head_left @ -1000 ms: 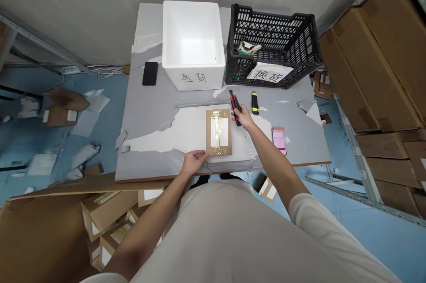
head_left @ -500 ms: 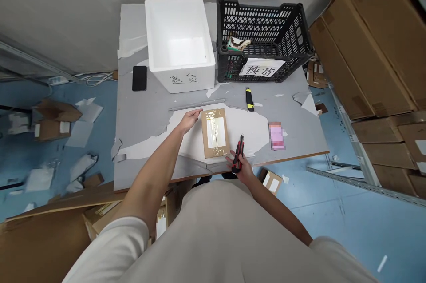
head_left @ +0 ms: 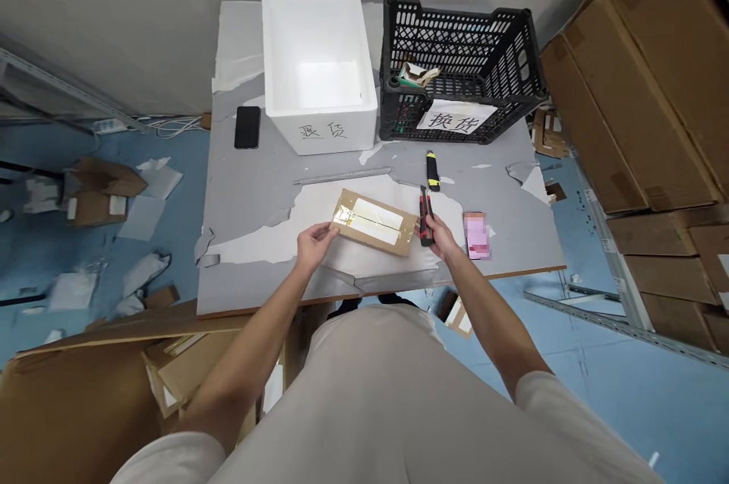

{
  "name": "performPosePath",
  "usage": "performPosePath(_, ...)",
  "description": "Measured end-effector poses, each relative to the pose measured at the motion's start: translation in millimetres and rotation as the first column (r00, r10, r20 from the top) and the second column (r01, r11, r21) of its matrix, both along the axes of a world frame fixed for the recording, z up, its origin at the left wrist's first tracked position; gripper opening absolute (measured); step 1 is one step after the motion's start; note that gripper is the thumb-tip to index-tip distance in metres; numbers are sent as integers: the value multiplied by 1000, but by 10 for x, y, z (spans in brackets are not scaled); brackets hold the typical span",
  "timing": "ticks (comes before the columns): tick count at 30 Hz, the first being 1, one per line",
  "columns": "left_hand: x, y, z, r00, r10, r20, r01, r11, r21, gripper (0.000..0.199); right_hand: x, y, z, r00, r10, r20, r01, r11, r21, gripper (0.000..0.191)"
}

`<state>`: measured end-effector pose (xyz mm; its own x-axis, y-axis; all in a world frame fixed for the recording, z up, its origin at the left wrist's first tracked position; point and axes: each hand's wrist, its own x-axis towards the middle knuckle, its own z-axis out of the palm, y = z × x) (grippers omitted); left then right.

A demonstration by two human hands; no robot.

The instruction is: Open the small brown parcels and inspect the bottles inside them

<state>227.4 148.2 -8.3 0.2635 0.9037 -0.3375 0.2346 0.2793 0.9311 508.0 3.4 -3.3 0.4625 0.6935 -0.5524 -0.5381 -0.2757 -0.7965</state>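
The taped parcel (head_left: 374, 223) lies or hovers, which is unclear, toward 6 o'clock on the desk (head_left: 256, 191). At its 9 o'clock end, the left hand (head_left: 315, 245) pinches it; at 3 o'clock, the right hand (head_left: 442, 236) grips a red-black cutter (head_left: 426, 219). The foam box (head_left: 320, 74) stands at 11 o'clock from the parcel, the black crate (head_left: 461, 74) at 1.

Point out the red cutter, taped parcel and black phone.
Red cutter (head_left: 425, 227): head view, on its handle.
Taped parcel (head_left: 376, 220): head view, on its white label.
Black phone (head_left: 247, 128): head view, middle of its dark face.
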Motion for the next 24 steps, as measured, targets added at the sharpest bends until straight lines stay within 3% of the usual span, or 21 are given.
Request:
performPosePath(4, -109, -437, -77, 988, 157, -6, -158, 986, -50, 47, 192, 372, 2, 994, 92, 52, -92, 996, -11, 36)
performPosePath(8, -133, -523, -117, 980, 195, -31, -196, 979, -51, 41, 145, 482, -38, 987, 146, 64, -146, 989, -12, 35)
performPosePath(13, -162, -461, -111, 979, 137, -148, -143, 989, -31, 42, 103, 371, -55, 987, 142, 80, -142, 990, 4, 37)
performPosePath(15, -155, -417, -70, 967, 95, -237, -82, 995, 63, 53, 121, 233, -46, 985, 120, 121, -122, 993, 5, 42)
performPosePath(17, -123, -337, -2, 935, 3, -354, 83, 971, 226, 72, 140, 33, -27, 970, 122, 211, -119, 992, -28, 48)
performPosePath(18, -94, -282, 38, 905, -65, -421, 206, 932, 297, 81, 143, -81, -13, 955, 146, 258, -136, 989, -59, 51)
performPosePath(20, -12, -148, 117, 801, -226, -555, 475, 803, 359, 91, 125, -306, 20, 919, 232, 318, -199, 971, -132, 61)
performPosePath(22, 87, -10, 180, 650, -377, -660, 697, 641, 321, 93, 74, -483, 54, 886, 318, 337, -270, 945, -183, 69)
performPosePath(24, 179, 98, 219, 512, -457, -728, 820, 511, 256, 93, 7, -583, 79, 862, 363, 353, -310, 930, -198, 73)
